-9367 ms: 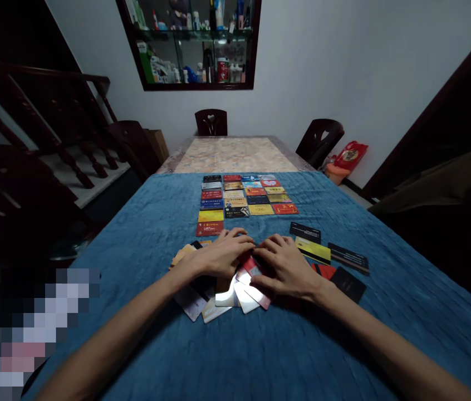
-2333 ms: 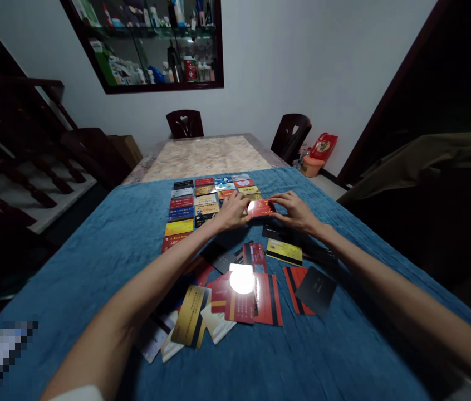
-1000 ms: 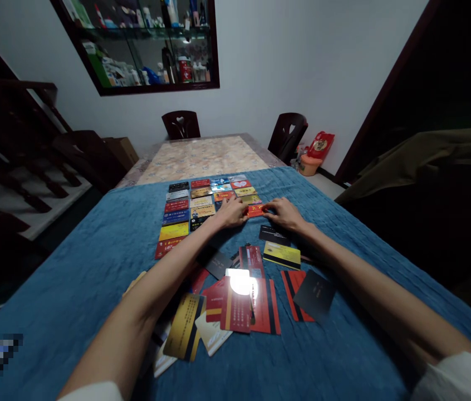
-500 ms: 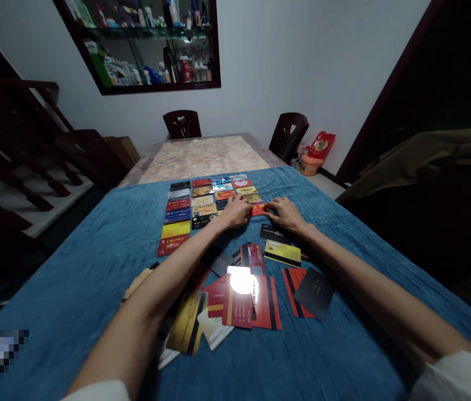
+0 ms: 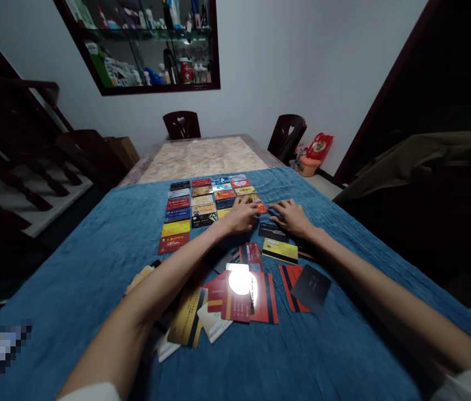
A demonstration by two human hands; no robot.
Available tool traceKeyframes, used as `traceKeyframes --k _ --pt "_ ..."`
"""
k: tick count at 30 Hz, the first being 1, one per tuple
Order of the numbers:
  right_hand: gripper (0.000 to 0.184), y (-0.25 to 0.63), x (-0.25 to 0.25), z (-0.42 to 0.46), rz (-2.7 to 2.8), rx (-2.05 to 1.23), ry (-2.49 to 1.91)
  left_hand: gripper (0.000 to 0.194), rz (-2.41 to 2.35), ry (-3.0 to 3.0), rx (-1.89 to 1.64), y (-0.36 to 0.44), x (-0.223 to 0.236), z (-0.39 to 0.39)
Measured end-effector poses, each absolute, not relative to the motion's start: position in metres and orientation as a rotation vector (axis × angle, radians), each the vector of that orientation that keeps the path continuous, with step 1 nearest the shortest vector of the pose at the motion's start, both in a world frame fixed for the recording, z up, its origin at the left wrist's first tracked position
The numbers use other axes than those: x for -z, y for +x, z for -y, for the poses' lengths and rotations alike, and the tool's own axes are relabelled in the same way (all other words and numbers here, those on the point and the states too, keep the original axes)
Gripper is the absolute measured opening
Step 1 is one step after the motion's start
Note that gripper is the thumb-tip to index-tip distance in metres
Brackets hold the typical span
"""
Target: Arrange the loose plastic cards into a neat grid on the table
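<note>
At the right end of the card rows lies a small orange-red card (image 5: 263, 208), flat on the cloth. My left hand (image 5: 244, 216) rests over its left side, fingers bent and spread, the tips at the card's edge. Just off the card's right edge is my right hand (image 5: 290, 217), its fingers apart and curved down toward the cloth. Several rows of cards stretch left and away from my hands, among them a dark blue card (image 5: 177, 214) and a red card (image 5: 173, 243). Part of the nearest rows is hidden behind my left hand.
Nearer to me lie loose overlapping cards: a yellow card (image 5: 280, 251), a black card (image 5: 311, 286), a gold card (image 5: 187, 320) and several red ones. A blue cloth (image 5: 106, 267) covers this end of the table. Chairs (image 5: 182, 125) stand beyond it.
My right hand has drawn slightly right, away from the orange-red card. My left hand has shifted a little right, its fingers more spread. The view has moved slightly.
</note>
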State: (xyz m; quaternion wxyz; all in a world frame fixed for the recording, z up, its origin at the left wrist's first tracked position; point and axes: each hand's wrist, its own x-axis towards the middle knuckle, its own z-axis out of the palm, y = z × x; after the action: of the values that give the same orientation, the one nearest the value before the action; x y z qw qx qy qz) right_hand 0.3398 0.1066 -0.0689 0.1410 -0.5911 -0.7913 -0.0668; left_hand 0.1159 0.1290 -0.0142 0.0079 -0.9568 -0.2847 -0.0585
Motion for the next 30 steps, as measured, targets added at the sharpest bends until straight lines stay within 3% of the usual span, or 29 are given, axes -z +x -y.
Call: traceKeyframes --k 8,18,30 --pt "0.04 0.35 0.067 -0.098 2.198 0.085 -1.725 0.042 0.663 -3.166 0.04 0.126 0.017 -0.113" --pt "0.029 0.346 0.054 -0.065 2.262 0.111 -1.631 0.028 0.673 -3.172 0.017 0.124 0.018 -0.113" --pt "0.036 0.347 0.06 -0.045 2.209 -0.015 -1.564 0.023 0.739 -3.103 0.118 0.118 0.017 -0.095"
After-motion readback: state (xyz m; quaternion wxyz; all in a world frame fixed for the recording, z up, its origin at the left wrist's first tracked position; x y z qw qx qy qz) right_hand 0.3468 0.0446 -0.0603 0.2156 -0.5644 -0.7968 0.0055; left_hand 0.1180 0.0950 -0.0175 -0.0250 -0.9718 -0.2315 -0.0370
